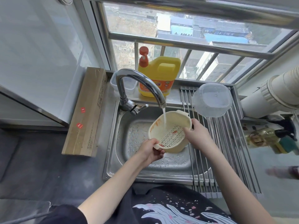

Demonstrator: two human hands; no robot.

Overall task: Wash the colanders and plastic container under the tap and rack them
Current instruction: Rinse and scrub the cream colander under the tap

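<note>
Rinsing is the step in hand: the cream plastic colander with a slotted base is held tilted over the stainless steel sink, mouth toward the curved chrome tap, whose stream lands on the inner wall. The left hand pinches the near rim lug, thumb on top and fingers curled beneath; the right hand grips the far rim, fingers curled over the edge. Orange residue shows on the inner wall left of the stream and on the slots just above the left grip. Judgement: turning the colander between the two grips would bring those stains under the water; a fingertip rub may be needed, since the stream alone may not lift them. Beyond the right grip, a clear plastic container rests upturned on the steel roll-up drying rack spanning the sink's right side. Behind the tap stand a yellow detergent jug with an orange pump and a small clear tub, on a steel ledge below a barred window. A brown cardboard box lies well left of the left grip.
</note>
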